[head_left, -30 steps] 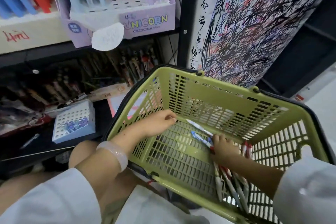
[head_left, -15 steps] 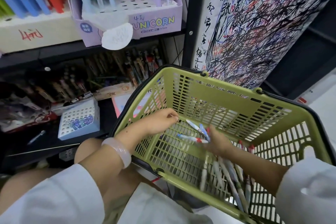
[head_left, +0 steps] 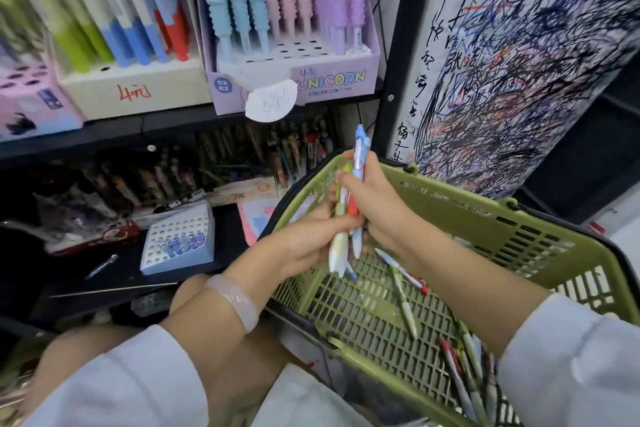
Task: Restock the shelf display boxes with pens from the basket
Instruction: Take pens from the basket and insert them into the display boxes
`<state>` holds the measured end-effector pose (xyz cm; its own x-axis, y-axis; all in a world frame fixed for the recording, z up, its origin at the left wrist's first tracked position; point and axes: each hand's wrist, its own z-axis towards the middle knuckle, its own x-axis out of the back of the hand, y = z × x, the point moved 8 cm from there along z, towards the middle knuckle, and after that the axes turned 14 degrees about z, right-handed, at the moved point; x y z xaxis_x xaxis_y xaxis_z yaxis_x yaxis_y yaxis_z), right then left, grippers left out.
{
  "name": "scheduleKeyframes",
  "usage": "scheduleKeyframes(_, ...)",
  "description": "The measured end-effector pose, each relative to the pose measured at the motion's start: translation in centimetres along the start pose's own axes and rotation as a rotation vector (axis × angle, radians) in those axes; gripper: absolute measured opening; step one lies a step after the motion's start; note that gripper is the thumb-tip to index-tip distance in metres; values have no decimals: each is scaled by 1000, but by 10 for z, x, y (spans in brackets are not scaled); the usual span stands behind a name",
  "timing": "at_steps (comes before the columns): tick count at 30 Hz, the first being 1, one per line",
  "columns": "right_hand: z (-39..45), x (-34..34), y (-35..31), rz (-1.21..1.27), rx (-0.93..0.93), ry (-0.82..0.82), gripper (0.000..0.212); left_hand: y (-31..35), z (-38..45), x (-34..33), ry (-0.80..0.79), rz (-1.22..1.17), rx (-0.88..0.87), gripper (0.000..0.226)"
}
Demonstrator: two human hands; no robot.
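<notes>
Pens [head_left: 350,218] in both hands, above basket [head_left: 485,218]

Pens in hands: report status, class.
Both hands, left and right, grip a pen bundle over the green basket. More loose pens inside. Nothing blocking.
</notes>
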<state>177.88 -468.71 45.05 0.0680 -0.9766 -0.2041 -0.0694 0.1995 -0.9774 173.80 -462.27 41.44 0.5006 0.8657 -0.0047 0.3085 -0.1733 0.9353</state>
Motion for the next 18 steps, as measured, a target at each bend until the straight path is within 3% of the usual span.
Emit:
scheduleKeyframes(5, 4, -38, -29, -15, 74, -116, 15, 20, -22, 30, 163, 100, -154, 8)
scheduleKeyframes(11, 4, -83, -60, -11, 149, -221, 38, 36, -51, 75, 348, 109, -245, 16)
scheduleKeyframes(18, 0, -115, -96, -231, 361, -58, 35, 54, -83, 118, 465, 132, -316, 14)
